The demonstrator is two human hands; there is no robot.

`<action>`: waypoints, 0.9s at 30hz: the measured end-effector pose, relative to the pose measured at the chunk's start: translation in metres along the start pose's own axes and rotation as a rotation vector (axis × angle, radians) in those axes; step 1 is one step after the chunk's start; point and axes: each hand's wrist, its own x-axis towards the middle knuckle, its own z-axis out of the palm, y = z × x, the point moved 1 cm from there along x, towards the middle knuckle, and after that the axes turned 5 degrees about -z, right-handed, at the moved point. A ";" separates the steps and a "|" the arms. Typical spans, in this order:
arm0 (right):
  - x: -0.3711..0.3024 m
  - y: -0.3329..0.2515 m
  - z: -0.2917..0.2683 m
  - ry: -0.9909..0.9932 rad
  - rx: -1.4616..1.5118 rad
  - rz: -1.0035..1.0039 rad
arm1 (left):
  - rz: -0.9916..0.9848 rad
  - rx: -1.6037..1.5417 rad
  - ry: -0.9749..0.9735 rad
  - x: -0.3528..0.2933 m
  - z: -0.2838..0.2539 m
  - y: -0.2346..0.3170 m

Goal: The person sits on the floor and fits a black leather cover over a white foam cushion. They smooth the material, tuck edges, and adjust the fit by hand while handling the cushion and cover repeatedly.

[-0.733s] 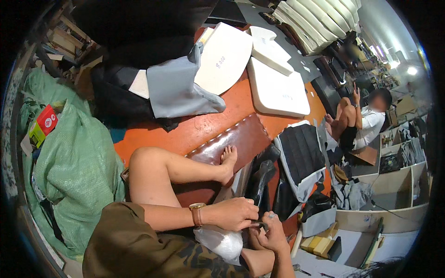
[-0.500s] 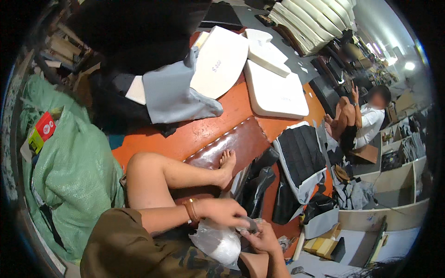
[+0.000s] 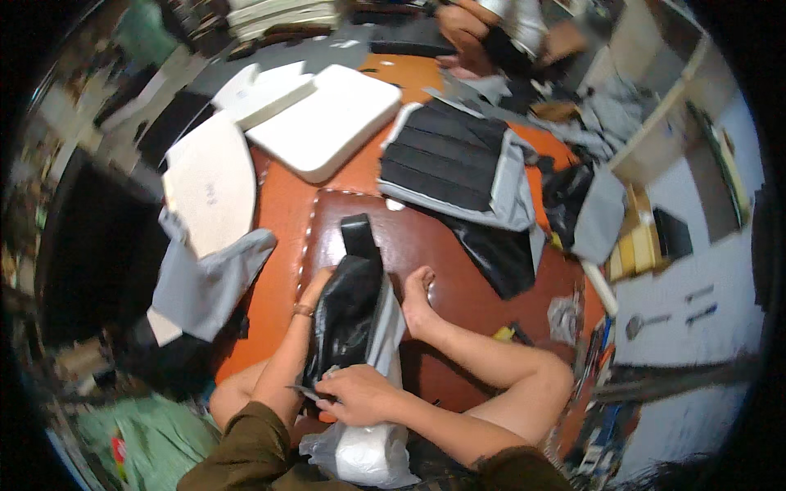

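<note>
A black leather cover (image 3: 348,315) with a grey fabric side rises between my legs. My left hand (image 3: 322,282) is closed at its left edge, the fingers mostly hidden behind the leather. Closed near the cover's lower end, my right hand (image 3: 360,397) holds a small thin dark-grey tool (image 3: 304,392), whose pointed end sticks out to the left; its exact kind is unclear. Below this hand, a clear plastic bag with white contents (image 3: 364,454) lies at my lap.
A brown padded board (image 3: 483,254) lies on the orange surface under my feet. White foam pads (image 3: 327,123) lie beyond, and a ribbed black-and-grey cover (image 3: 446,155) to the right. A green sack (image 3: 155,438) is at lower left. Another person (image 3: 491,37) sits at the far side.
My view has swung right and down. My hands, together before, are now apart: the left reaches forward to the black cover, which now stands between my legs; the right keeps the grey tool.
</note>
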 end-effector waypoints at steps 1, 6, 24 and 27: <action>0.000 0.000 -0.003 0.000 0.020 0.006 | -0.014 -0.016 -0.002 -0.005 0.002 0.006; 0.003 0.007 0.002 0.139 0.079 -0.134 | -0.073 -0.084 0.067 -0.044 -0.005 0.021; 0.007 0.007 -0.003 0.334 0.114 -0.223 | -0.107 -0.197 0.261 -0.096 0.002 0.012; 0.001 0.008 -0.003 0.306 0.149 -0.230 | -0.092 -0.222 0.266 -0.088 0.009 0.011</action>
